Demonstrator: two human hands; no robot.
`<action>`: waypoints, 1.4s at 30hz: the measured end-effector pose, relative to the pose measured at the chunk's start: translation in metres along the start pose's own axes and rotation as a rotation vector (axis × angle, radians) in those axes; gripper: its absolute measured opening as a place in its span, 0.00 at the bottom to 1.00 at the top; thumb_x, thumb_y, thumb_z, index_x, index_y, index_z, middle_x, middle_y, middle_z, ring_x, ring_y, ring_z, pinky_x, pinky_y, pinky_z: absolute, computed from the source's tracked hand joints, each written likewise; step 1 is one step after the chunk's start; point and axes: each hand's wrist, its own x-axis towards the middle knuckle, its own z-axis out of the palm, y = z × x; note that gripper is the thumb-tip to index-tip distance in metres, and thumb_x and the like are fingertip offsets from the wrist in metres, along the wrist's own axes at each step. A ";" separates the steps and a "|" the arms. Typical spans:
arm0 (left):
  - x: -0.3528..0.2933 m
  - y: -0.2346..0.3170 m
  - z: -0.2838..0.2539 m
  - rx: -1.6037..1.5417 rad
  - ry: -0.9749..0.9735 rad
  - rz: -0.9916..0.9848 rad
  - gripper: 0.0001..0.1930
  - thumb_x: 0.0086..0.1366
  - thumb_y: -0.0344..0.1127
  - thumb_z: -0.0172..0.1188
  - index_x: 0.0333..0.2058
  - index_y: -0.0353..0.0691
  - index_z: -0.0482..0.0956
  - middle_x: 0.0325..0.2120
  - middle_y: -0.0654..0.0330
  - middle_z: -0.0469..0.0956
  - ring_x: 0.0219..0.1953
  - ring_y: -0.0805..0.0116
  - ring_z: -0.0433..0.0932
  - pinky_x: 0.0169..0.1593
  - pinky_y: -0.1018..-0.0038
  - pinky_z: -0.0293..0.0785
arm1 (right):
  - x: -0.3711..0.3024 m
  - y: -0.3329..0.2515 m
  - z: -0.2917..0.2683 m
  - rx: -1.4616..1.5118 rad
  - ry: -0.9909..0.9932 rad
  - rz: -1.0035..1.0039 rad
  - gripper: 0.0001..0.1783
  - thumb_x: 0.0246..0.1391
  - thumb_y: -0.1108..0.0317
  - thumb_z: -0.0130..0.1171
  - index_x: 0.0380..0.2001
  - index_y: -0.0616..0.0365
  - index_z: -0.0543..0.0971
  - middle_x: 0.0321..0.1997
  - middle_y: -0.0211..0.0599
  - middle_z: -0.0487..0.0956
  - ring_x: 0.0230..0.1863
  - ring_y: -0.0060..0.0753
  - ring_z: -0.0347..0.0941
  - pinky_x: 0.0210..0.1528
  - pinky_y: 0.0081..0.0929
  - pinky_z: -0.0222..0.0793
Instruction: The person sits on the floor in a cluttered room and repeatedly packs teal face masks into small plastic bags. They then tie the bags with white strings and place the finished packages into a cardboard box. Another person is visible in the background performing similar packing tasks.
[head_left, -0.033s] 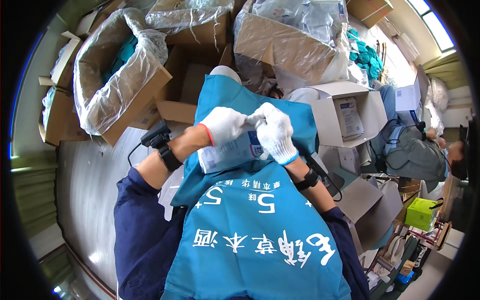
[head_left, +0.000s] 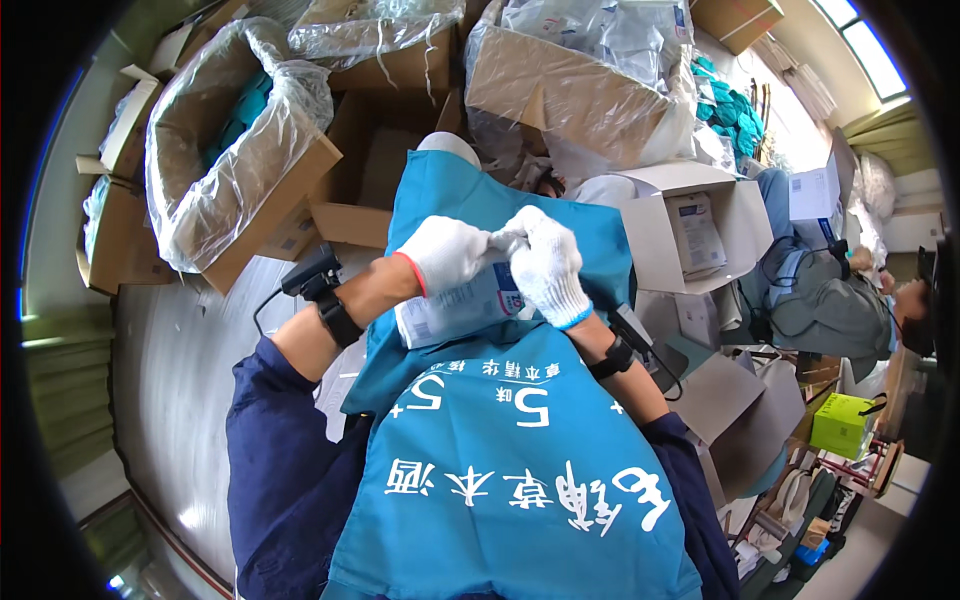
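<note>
Both my hands wear white knit gloves and meet in front of my chest. My left hand (head_left: 445,252) and my right hand (head_left: 545,265) pinch the top edge of a white packet (head_left: 455,310) with blue print, fingertips touching each other. The packet hangs below the hands, against a teal apron (head_left: 520,460) with white characters that covers my lap and chest. Black bands with small devices sit on both wrists.
Cardboard boxes lined with clear plastic (head_left: 230,150) stand at the upper left, with another large one (head_left: 570,90) at the top. An open white box (head_left: 690,235) holds flat packets on the right. A seated person (head_left: 830,290) is at the far right, near a green box (head_left: 845,425).
</note>
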 end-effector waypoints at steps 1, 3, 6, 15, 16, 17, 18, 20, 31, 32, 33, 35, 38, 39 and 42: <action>-0.001 0.002 0.001 0.062 -0.046 -0.035 0.15 0.71 0.43 0.53 0.34 0.37 0.81 0.28 0.46 0.80 0.32 0.45 0.80 0.33 0.56 0.74 | 0.000 -0.004 0.003 0.232 -0.016 0.117 0.04 0.53 0.72 0.63 0.26 0.58 0.77 0.29 0.42 0.83 0.32 0.46 0.81 0.33 0.35 0.76; -0.011 -0.002 0.014 0.159 -0.032 -0.040 0.12 0.68 0.42 0.55 0.35 0.41 0.83 0.25 0.51 0.81 0.27 0.50 0.81 0.28 0.57 0.73 | -0.002 -0.005 0.013 0.079 -0.046 0.172 0.07 0.54 0.67 0.64 0.26 0.57 0.78 0.29 0.44 0.83 0.32 0.48 0.81 0.33 0.38 0.75; -0.034 0.010 0.020 0.193 0.287 0.300 0.08 0.64 0.41 0.59 0.35 0.47 0.84 0.22 0.59 0.79 0.25 0.58 0.81 0.26 0.62 0.74 | 0.000 0.016 0.033 -0.064 -0.164 0.352 0.15 0.52 0.54 0.65 0.26 0.55 0.80 0.27 0.44 0.82 0.33 0.53 0.79 0.37 0.44 0.73; -0.066 0.054 -0.056 -0.020 0.956 0.361 0.09 0.64 0.32 0.61 0.25 0.36 0.78 0.19 0.55 0.76 0.19 0.56 0.76 0.25 0.66 0.72 | -0.018 0.137 0.072 0.058 -0.204 0.012 0.10 0.60 0.62 0.53 0.30 0.54 0.78 0.28 0.38 0.79 0.27 0.41 0.74 0.30 0.38 0.71; -0.061 0.044 -0.047 -0.128 1.028 0.297 0.08 0.67 0.34 0.62 0.29 0.38 0.80 0.19 0.55 0.76 0.20 0.56 0.77 0.26 0.67 0.73 | -0.024 0.140 0.068 0.184 -0.280 0.094 0.11 0.63 0.59 0.53 0.41 0.53 0.77 0.40 0.35 0.79 0.41 0.40 0.74 0.44 0.37 0.71; -0.056 0.038 -0.041 -0.144 1.087 0.261 0.08 0.67 0.33 0.61 0.29 0.36 0.80 0.20 0.54 0.77 0.21 0.55 0.78 0.26 0.68 0.73 | -0.029 0.143 0.064 0.307 -0.350 0.185 0.16 0.67 0.56 0.53 0.52 0.52 0.76 0.51 0.32 0.78 0.55 0.38 0.73 0.58 0.36 0.70; -0.059 0.029 -0.030 -0.151 1.159 0.196 0.08 0.67 0.31 0.61 0.29 0.35 0.80 0.21 0.53 0.78 0.21 0.54 0.78 0.27 0.68 0.74 | -0.016 0.070 0.047 0.920 -0.344 0.641 0.15 0.65 0.63 0.52 0.50 0.57 0.75 0.47 0.35 0.78 0.47 0.34 0.74 0.51 0.32 0.72; -0.050 0.022 -0.018 -0.195 1.225 0.120 0.07 0.68 0.30 0.60 0.30 0.33 0.80 0.23 0.51 0.79 0.23 0.53 0.80 0.28 0.69 0.75 | -0.011 -0.004 0.016 1.604 0.083 0.936 0.19 0.63 0.67 0.52 0.55 0.63 0.72 0.47 0.39 0.78 0.41 0.30 0.74 0.47 0.26 0.74; -0.032 0.029 0.006 -0.796 1.088 -0.024 0.15 0.75 0.33 0.50 0.34 0.30 0.80 0.30 0.57 0.80 0.34 0.72 0.78 0.41 0.76 0.73 | -0.032 -0.009 -0.022 0.410 -0.312 0.323 0.18 0.53 0.67 0.66 0.47 0.61 0.82 0.41 0.43 0.85 0.40 0.35 0.82 0.48 0.31 0.75; -0.034 0.023 -0.006 -0.829 1.050 -0.013 0.17 0.76 0.36 0.49 0.34 0.31 0.81 0.31 0.59 0.79 0.35 0.72 0.77 0.42 0.76 0.73 | -0.032 -0.005 -0.025 0.335 -0.301 0.277 0.17 0.54 0.66 0.66 0.46 0.60 0.82 0.41 0.45 0.85 0.40 0.36 0.82 0.47 0.32 0.75; -0.036 0.028 -0.024 -0.842 1.019 -0.069 0.17 0.76 0.38 0.48 0.35 0.31 0.82 0.33 0.59 0.80 0.35 0.73 0.76 0.42 0.76 0.72 | -0.030 -0.009 -0.030 0.141 -0.279 0.234 0.15 0.54 0.65 0.66 0.43 0.57 0.83 0.37 0.48 0.84 0.39 0.46 0.82 0.44 0.34 0.76; -0.036 0.020 -0.050 -0.561 0.989 -0.022 0.12 0.72 0.34 0.55 0.35 0.32 0.83 0.37 0.58 0.80 0.37 0.72 0.76 0.43 0.75 0.72 | -0.027 -0.012 -0.033 -0.059 -0.291 0.157 0.15 0.52 0.64 0.67 0.43 0.56 0.83 0.37 0.48 0.84 0.39 0.50 0.81 0.43 0.37 0.76; -0.040 0.027 -0.078 -0.340 0.615 0.123 0.07 0.57 0.27 0.68 0.35 0.36 0.84 0.35 0.56 0.81 0.38 0.65 0.79 0.45 0.72 0.75 | -0.024 -0.019 -0.034 -0.116 -0.250 0.089 0.12 0.52 0.64 0.67 0.41 0.53 0.83 0.35 0.45 0.83 0.38 0.53 0.80 0.40 0.41 0.76; -0.040 0.030 -0.078 -0.328 0.567 0.127 0.08 0.55 0.27 0.69 0.35 0.37 0.85 0.35 0.56 0.81 0.38 0.64 0.79 0.44 0.72 0.75 | -0.024 -0.015 -0.031 -0.090 -0.238 0.092 0.11 0.52 0.65 0.66 0.40 0.52 0.82 0.35 0.44 0.83 0.38 0.53 0.80 0.39 0.40 0.76; -0.035 0.036 -0.075 -0.270 0.463 0.123 0.10 0.52 0.28 0.71 0.35 0.39 0.85 0.34 0.55 0.81 0.38 0.61 0.80 0.44 0.71 0.76 | -0.025 -0.017 -0.030 -0.078 -0.236 0.092 0.09 0.52 0.66 0.66 0.38 0.51 0.82 0.34 0.43 0.83 0.37 0.52 0.80 0.38 0.40 0.76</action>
